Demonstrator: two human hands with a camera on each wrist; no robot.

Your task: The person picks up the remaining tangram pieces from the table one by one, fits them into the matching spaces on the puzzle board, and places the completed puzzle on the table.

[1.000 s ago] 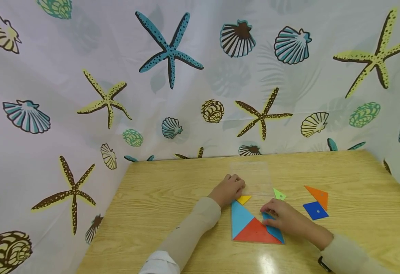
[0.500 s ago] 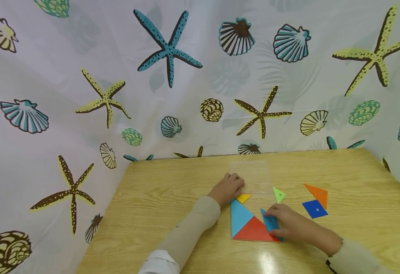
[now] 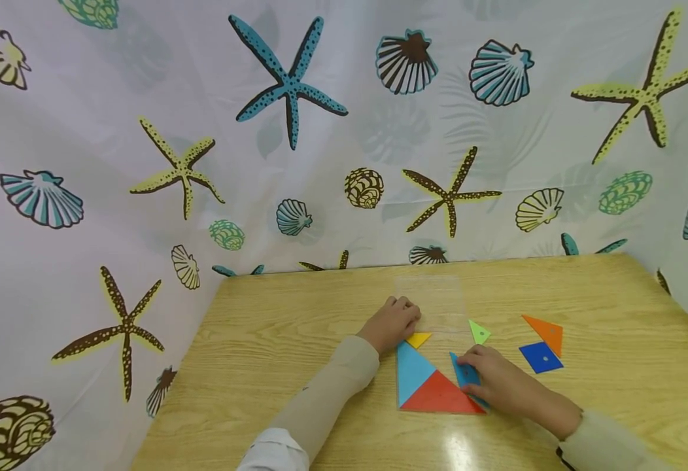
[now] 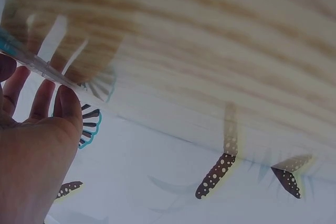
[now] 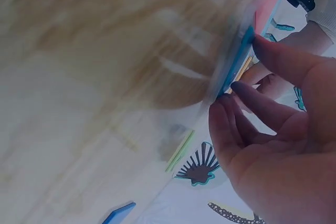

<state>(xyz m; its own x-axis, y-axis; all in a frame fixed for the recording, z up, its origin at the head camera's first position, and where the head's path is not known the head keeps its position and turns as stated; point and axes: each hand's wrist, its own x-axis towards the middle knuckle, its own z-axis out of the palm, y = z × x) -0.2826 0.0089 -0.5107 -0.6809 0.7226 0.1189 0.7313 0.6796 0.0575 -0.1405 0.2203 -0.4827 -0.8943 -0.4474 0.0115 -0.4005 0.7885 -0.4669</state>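
Note:
In the head view, my left hand (image 3: 390, 324) holds the left edge of a clear plastic tangram case (image 3: 438, 301), its fingers curled at the rim. Inside the near half lie a light blue triangle (image 3: 413, 371), a red triangle (image 3: 441, 396) and a small yellow triangle (image 3: 418, 339), partly hidden by that hand. My right hand (image 3: 505, 383) pinches a blue tangram piece (image 3: 465, 373) over the right side of this half, beside the red triangle. The right wrist view has the thumb at one end of the blue piece (image 5: 239, 59) and fingertips at the other; its full outline is covered.
A small light green triangle (image 3: 480, 332) lies by the case's right side. Farther right are an orange triangle (image 3: 547, 332) and a dark blue four-sided piece (image 3: 541, 358). A shell-and-starfish cloth (image 3: 332, 150) hangs behind the wooden table (image 3: 297, 314).
My right hand has shifted its hold on the blue piece and turned it, moving slightly right and toward me, then slightly away. The left hand stays at the case.

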